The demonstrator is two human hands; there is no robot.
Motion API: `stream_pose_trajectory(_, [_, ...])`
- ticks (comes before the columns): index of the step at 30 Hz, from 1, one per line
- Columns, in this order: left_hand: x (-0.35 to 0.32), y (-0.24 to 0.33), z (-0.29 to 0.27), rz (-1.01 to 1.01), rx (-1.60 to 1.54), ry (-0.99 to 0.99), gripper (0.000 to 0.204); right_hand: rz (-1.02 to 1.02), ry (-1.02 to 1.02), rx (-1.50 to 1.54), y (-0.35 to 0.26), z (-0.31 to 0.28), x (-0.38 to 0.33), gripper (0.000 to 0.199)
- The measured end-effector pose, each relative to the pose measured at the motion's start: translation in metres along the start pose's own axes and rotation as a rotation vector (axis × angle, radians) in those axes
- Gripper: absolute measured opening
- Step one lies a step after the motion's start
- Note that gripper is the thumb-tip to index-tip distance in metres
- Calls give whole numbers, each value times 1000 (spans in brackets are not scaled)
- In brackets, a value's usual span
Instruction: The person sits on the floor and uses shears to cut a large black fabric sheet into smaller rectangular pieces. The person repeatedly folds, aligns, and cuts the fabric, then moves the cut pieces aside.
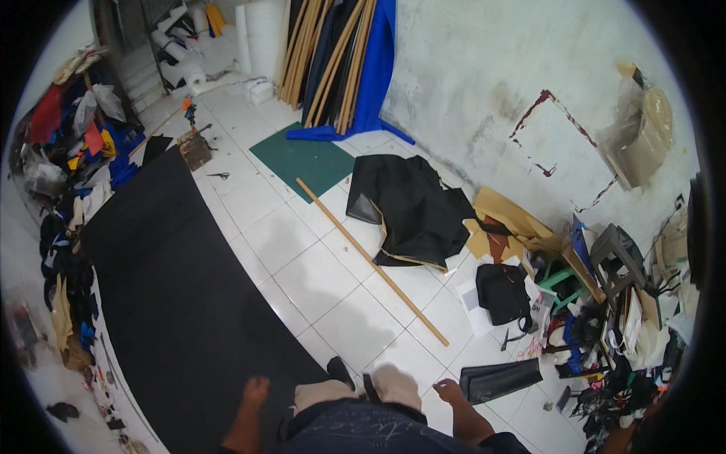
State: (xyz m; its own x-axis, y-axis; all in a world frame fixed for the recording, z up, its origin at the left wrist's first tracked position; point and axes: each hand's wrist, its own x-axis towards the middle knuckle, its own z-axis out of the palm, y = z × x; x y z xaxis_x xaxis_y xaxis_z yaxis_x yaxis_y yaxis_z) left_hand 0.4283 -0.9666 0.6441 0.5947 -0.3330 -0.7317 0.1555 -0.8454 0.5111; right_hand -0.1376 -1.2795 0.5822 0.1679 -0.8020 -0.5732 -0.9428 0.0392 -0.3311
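Note:
A long sheet of black material (181, 287) is spread over the tiled floor on the left. My left hand (255, 391) hangs above its near right part, smeared by motion, so its fingers do not show clearly. On the other side of my body, my right hand (448, 390) hangs over the white tiles with loosely bent fingers and nothing visible in them. Close beside it lies a folded piece of black material (501, 380). A long wooden or cardboard pole (372, 262) rests slantwise on the floor ahead of me.
Beyond the pole are a crumpled black sheet (408, 204) and a green cutting mat (302, 160). Scissors (218, 175) lie near the black sheet's far end. Long rolls (325, 60) lean on the wall. A black bag (503, 293), stools (616, 257) and scraps crowd the right; more scraps (68, 227) line the left.

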Motion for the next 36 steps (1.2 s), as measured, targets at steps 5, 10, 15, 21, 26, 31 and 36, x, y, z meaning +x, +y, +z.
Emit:
stream_pose_trajectory(5, [135, 191, -57, 232, -568, 87, 34, 377, -309, 289, 92, -6, 50, 41])
stream_pose_trajectory(10, [208, 249, -107, 144, -450, 351, 36, 310, -545, 165, -73, -4, 141, 37])
stream_pose_trajectory(15, [276, 152, -84, -216, -276, 192, 39, 28, -495, 15, -236, -128, 470, 34])
stream_pose_trajectory(21, [262, 154, -69, -174, -40, 214, 29, -641, 158, -158, -728, -233, 669, 28])
stream_pose_trajectory(26, [353, 196, -106, -353, 61, 157, 31, -873, -118, -156, -1067, -171, 650, 41])
stream_pose_trajectory(31, [476, 293, -242, -345, -825, 553, 40, -1091, -976, -976, -1220, -19, 543, 64])
stream_pose_trajectory(36, [544, 422, -405, -129, -1251, 780, 33, -1511, -930, -1285, -1341, 66, 512, 35])
